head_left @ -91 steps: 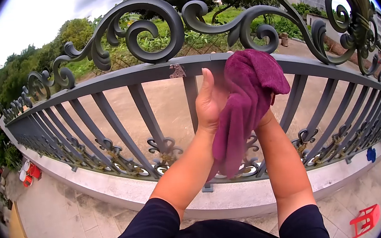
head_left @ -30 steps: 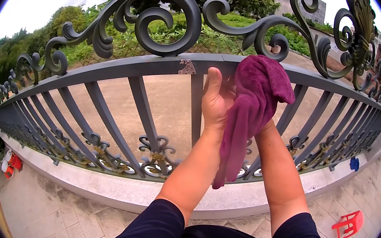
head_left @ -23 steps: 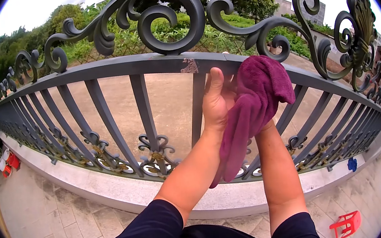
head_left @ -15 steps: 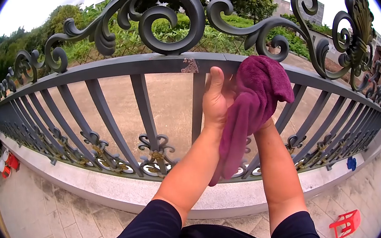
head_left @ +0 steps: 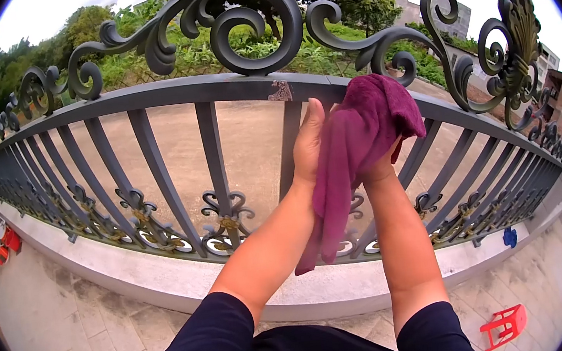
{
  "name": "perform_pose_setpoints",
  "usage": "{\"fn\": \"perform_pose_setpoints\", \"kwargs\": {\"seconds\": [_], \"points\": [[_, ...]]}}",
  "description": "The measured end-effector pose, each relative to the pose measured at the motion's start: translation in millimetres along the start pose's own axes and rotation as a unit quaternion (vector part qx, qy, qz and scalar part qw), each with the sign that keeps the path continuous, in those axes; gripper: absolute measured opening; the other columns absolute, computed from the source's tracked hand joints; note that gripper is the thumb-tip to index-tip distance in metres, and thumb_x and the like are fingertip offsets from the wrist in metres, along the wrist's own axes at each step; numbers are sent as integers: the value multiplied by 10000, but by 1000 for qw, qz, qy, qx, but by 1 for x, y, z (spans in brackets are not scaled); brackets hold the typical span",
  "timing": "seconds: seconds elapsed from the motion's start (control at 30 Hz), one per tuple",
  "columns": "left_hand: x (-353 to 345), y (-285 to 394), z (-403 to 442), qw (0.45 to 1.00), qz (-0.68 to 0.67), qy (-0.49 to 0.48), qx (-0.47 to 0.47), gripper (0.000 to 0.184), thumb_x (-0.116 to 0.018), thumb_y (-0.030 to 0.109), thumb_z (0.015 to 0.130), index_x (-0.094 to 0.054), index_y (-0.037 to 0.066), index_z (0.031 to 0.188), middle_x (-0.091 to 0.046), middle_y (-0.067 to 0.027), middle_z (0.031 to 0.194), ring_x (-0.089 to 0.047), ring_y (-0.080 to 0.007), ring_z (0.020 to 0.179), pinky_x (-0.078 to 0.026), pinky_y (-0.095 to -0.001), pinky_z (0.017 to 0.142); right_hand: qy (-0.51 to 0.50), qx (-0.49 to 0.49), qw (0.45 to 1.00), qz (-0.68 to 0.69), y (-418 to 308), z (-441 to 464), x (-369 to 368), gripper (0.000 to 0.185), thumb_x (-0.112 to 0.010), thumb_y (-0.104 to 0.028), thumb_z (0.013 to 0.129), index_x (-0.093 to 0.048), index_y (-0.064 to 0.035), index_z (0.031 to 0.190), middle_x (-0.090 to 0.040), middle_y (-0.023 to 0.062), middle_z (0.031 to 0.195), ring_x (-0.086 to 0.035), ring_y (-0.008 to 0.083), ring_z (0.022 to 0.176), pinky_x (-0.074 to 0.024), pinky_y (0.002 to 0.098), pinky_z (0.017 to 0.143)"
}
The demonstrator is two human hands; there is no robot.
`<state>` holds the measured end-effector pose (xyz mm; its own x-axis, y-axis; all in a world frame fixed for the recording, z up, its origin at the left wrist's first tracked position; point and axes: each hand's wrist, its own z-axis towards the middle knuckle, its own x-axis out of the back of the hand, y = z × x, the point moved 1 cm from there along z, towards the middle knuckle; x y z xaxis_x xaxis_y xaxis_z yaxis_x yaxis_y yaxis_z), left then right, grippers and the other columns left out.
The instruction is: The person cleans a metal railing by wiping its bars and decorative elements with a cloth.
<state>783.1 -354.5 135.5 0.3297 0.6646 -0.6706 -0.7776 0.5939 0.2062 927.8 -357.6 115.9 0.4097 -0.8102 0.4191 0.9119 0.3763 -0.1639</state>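
Observation:
A purple towel [head_left: 366, 128] is bunched against the upper part of the dark grey metal fence [head_left: 236, 87], just below its top rail. One long end of it hangs down between my forearms. My left hand [head_left: 308, 150] presses in at the towel's left side, thumb pointing up, its fingers curled in behind the cloth and mostly hidden. Under the towel's right side, my right hand [head_left: 380, 167] grips it from below; folds cover most of the fingers. Left of my thumb, a patch of worn or stained paint [head_left: 280, 91] marks the rail.
Scrollwork [head_left: 258, 39] rises above the rail, and a gold-tinted leaf ornament [head_left: 522, 44] stands at right. A pale ledge [head_left: 295, 299] runs under the fence. On the paving are a red plastic stool [head_left: 505, 327] and red items [head_left: 8, 241]; a blue object [head_left: 510, 237] lies on the ledge.
Both hands and the towel have shifted slightly left in view. More of the towel now drapes in front of my left hand's fingers, and its hanging end has swung left.

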Motion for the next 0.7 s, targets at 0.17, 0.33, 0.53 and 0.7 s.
{"fn": "perform_pose_setpoints", "kwargs": {"seconds": [0.17, 0.33, 0.53, 0.7], "points": [[1, -1, 15, 995, 66, 35, -66, 625, -438, 490, 1087, -392, 54, 1531, -536, -206, 1466, -510, -346, 1396, -450, -526, 1165, 40, -43, 945, 322, -35, 16, 0, 606, -671, -407, 928, -562, -68, 1418, -604, 112, 1422, -546, 287, 1333, -347, 407, 1163], [15, -1, 17, 991, 114, 58, -45, 672, -456, 535, 1067, -458, -6, 1465, -601, -199, 1387, -606, -330, 1287, -504, -487, 1119, 94, 49, 994, 20, -37, 11, 15, 584, -712, -391, 885, -611, -79, 1369, -640, 103, 1362, -575, 303, 1292, -361, 422, 1137], [29, 13, -9, 969, 195, 150, 9, 593, -430, 503, 1100, -622, -22, 1298, -714, -163, 1184, -725, -257, 1031, -590, -379, 941, 80, 63, 992, -79, -16, 2, 4, 610, -754, -408, 830, -630, -121, 1354, -649, 95, 1326, -575, 316, 1286, -352, 450, 1123], [19, 49, -102, 889, 432, 153, -8, 398, -501, 266, 1112, -607, -43, 1339, -709, -110, 1197, -689, -165, 1064, -567, -310, 921, 93, 81, 992, -38, -39, 22, -11, 542, -774, -403, 797, -664, -131, 1253, -675, 103, 1224, -614, 326, 1194, -403, 458, 1048]]}}
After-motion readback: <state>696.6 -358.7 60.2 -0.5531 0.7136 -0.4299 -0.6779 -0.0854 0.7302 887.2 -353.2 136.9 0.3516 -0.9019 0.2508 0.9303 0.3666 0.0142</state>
